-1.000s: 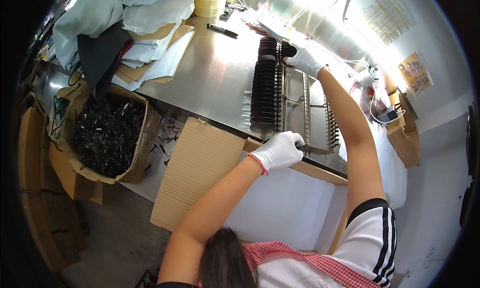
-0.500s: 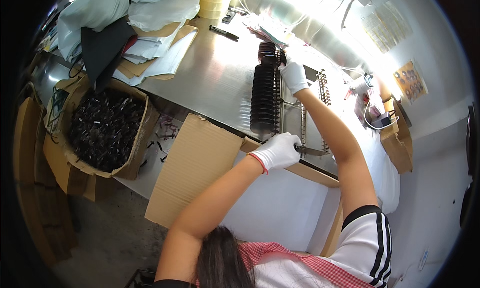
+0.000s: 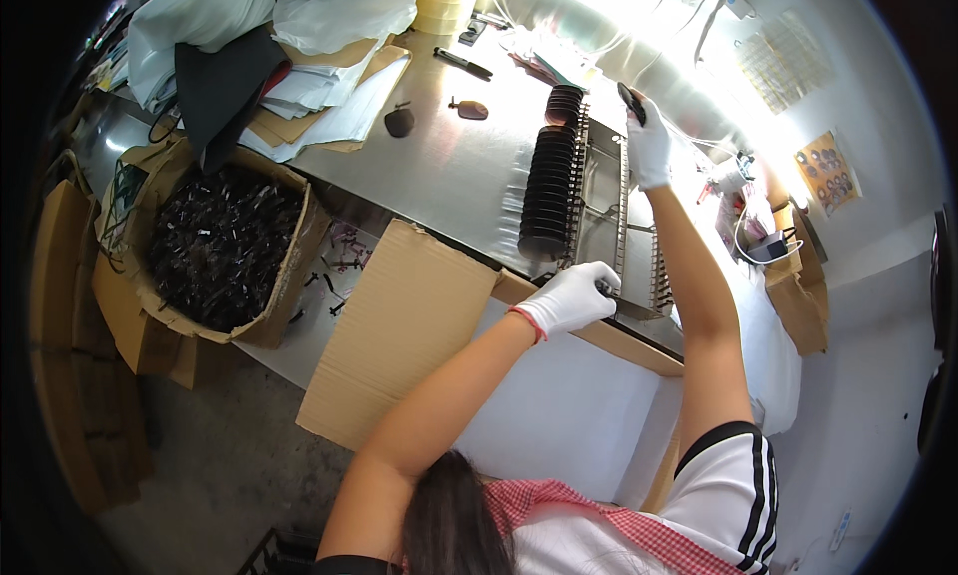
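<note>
A metal rack (image 3: 621,211) with toothed rails lies on the steel table, slanting away from me. Along its left side stand dark round lenses (image 3: 549,196) in a close row, with a smaller group (image 3: 565,104) beyond a gap at the far end. My left hand (image 3: 574,297), in a white glove, is closed on the near end of the rack. Above the far right of the rack, my gloved right hand (image 3: 649,151) grips dark lenses (image 3: 631,104); how many cannot be made out. Two loose lenses with small tabs, one dark (image 3: 399,122) and one brown (image 3: 471,109), lie left of the rack.
An open cardboard box (image 3: 225,246) full of black pieces stands at the left. Papers and bags (image 3: 319,86) are heaped at the far left, near a black marker (image 3: 462,63). A cardboard flap (image 3: 394,335) and white-lined box (image 3: 559,405) sit before me.
My right hand has lifted from the lens row and moved right, now holding dark lenses. Two loose lenses have appeared on the table. My left hand stays at the rack's near end.
</note>
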Available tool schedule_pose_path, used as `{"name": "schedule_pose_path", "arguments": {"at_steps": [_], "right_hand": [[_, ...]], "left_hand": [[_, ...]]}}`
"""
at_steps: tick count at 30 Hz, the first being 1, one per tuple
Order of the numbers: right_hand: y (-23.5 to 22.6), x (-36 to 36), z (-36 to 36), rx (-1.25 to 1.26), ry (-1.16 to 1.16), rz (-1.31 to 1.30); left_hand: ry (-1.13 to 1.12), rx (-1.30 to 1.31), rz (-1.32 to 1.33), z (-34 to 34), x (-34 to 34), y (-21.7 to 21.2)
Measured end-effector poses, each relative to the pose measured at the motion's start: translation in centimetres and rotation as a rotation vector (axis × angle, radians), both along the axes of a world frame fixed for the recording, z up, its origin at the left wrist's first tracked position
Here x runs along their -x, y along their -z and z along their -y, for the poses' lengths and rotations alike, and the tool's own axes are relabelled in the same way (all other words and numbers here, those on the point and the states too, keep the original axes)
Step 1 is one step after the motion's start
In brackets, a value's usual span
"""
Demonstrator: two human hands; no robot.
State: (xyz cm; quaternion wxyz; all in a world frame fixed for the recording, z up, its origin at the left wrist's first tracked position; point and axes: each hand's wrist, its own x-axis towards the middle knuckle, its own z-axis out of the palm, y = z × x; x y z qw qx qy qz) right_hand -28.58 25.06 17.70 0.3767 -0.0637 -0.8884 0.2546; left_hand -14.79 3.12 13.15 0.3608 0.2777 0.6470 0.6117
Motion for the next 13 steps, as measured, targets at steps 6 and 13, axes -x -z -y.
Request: {"name": "schedule_pose_path", "arguments": {"at_steps": [6, 13], "right_hand": [[-1.4, -18.0, 6.0, 0.621, -0.134, 0.264], [2.3, -30.0, 8.6, 0.000, -0.270, 0.354]], "left_hand": [[-0.435, -0.739, 0.859, -1.9, -4.6, -1.8], [-0.386, -0.677, 0.847, -3.2, -10.7, 0.4]]}}
